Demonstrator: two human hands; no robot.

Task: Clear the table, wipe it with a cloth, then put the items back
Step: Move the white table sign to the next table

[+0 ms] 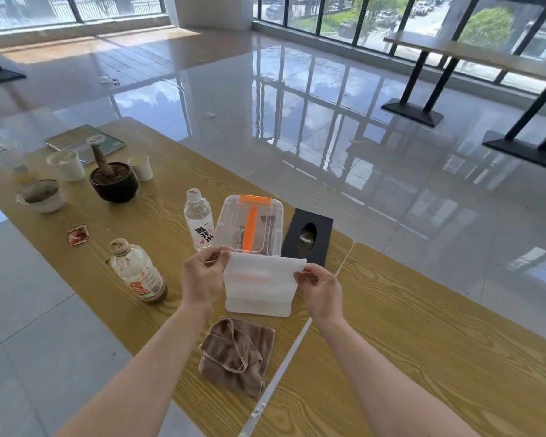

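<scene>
You're in a big open canteen or common room, prob. a commercial bldg: glossy tiled floor, floor-to-ceiling windows w/ parked cars and trees outside, and long wood-grain tables on black pedestal legs. Your own table has meal leftovers toward its far left corner: paper cups, a used bowl, drink bottles.
</scene>
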